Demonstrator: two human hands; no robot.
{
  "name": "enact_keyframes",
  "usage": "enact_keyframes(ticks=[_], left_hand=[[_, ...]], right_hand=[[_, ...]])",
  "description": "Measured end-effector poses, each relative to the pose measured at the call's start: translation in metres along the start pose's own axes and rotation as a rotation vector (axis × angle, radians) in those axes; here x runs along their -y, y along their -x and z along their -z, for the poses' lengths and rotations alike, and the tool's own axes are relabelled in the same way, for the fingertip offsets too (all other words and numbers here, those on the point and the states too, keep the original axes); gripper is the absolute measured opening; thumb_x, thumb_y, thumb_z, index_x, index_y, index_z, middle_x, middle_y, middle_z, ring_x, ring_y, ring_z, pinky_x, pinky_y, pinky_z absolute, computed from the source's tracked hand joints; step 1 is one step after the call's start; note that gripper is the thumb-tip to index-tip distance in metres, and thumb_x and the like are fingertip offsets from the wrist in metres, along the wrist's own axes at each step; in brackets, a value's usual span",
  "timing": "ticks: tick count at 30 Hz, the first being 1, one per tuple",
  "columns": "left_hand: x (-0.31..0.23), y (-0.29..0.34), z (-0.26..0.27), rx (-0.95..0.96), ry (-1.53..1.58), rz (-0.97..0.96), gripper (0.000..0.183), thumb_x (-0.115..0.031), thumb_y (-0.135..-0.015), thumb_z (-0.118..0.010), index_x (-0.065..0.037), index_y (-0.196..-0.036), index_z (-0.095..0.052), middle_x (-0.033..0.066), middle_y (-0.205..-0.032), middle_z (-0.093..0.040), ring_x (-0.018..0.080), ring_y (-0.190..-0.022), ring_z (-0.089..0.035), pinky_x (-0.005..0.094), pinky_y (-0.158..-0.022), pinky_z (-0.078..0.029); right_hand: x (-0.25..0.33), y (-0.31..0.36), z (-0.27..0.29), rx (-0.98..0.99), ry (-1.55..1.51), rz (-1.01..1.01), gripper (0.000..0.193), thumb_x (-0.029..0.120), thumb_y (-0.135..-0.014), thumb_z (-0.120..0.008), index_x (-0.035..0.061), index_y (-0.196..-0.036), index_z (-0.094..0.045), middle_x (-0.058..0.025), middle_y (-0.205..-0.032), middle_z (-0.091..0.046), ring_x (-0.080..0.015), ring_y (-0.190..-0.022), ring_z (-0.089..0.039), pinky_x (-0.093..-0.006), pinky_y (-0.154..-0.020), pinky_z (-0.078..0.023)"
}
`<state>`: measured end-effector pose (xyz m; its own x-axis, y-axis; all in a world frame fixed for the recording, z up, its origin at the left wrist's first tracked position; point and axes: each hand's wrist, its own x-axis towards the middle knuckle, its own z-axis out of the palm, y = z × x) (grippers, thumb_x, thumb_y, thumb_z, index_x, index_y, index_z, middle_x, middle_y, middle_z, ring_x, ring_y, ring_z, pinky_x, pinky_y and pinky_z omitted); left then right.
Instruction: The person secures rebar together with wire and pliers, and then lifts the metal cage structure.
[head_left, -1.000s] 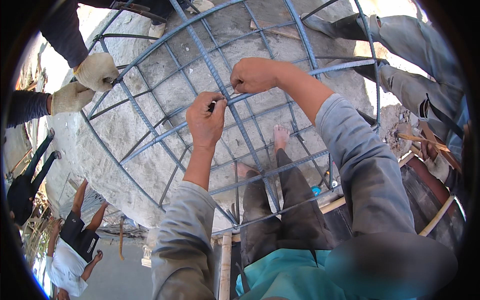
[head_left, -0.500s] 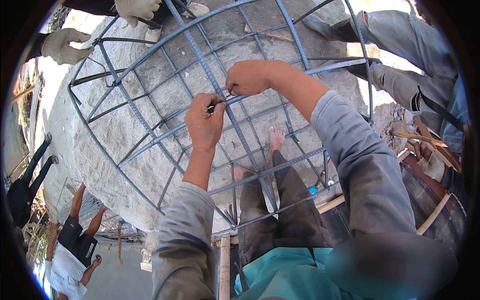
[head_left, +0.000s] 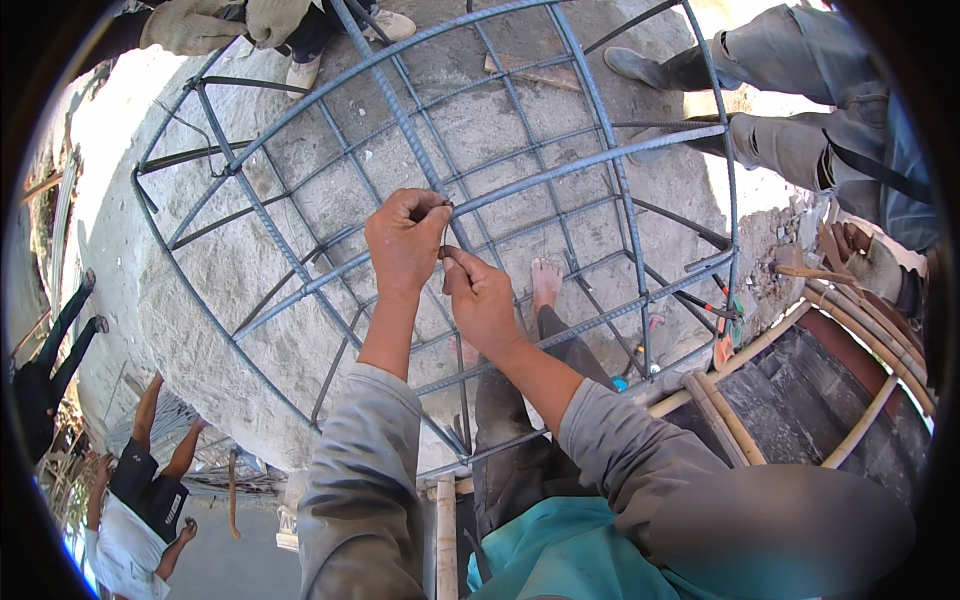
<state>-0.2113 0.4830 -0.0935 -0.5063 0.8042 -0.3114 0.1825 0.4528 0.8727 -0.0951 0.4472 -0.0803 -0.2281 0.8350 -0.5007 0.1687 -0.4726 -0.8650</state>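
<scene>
A grid of steel rebar (head_left: 590, 80) spreads in front of me over pale concrete. My left hand (head_left: 397, 240) is closed in a pinch right beside a crossing of two bars. Just below that crossing, my right hand (head_left: 484, 308) also pinches with thumb and forefinger. Between the two sets of fingertips runs a short piece of thin dark tie wire (head_left: 443, 240), at the crossing. Its ends are hidden by my fingers.
A co-worker's gloved hands (head_left: 205, 25) are at the cage's far left corner. Another person's legs (head_left: 790, 60) are at the far right. Orange-handled pliers (head_left: 724, 345) are near the cage's right corner. Bamboo poles (head_left: 737, 430) border dark sheets at right. My bare foot (head_left: 546, 283) stands under the bars.
My right hand has come from the far side of the crossing to its near side, below my left hand. The left hand has barely moved. The co-worker's gloved hands have drawn together.
</scene>
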Motion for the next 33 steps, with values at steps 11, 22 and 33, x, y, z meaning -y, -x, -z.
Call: enact_keyframes(ticks=[11, 22, 33], left_hand=[[-0.004, -0.001, 0.001, 0.199, -0.306, -0.343, 0.025, 0.005, -0.07, -0.066, -0.004, -0.09, -0.055, 0.0121, -0.087, -0.054, 0.0314, -0.082, -0.06, 0.039, -0.07, -0.05], [0.0, 0.002, -0.001, 0.179, -0.424, -0.422, 0.029, -0.001, -0.07, -0.071, -0.005, -0.096, -0.058, 0.0115, -0.089, -0.053, 0.0293, -0.084, -0.062, 0.0382, -0.071, -0.051], [0.013, 0.012, -0.009, 0.009, -0.326, -0.504, 0.031, 0.001, -0.066, -0.073, -0.004, -0.093, -0.061, 0.0108, -0.088, -0.058, 0.0276, -0.081, -0.061, 0.036, -0.069, -0.05]], right_hand=[[-0.043, 0.009, -0.022, 0.038, 0.035, -0.228, 0.036, 0.015, -0.097, -0.052, -0.0014, -0.129, -0.052, -0.0126, -0.11, -0.064, -0.0162, -0.093, -0.062, -0.0274, -0.072, -0.049], [-0.071, -0.108, 0.04, 0.644, -0.704, -0.519, 0.033, 0.031, -0.096, -0.053, 0.0021, -0.108, -0.065, -0.0097, -0.094, -0.065, -0.0157, -0.078, -0.06, -0.0314, -0.074, -0.048], [-0.035, -0.141, 0.063, 0.63, 0.062, 0.279, 0.017, 0.019, -0.085, -0.067, 0.003, -0.09, -0.072, -0.005, -0.077, -0.064, -0.0117, -0.069, -0.056, -0.0276, -0.062, -0.045]])
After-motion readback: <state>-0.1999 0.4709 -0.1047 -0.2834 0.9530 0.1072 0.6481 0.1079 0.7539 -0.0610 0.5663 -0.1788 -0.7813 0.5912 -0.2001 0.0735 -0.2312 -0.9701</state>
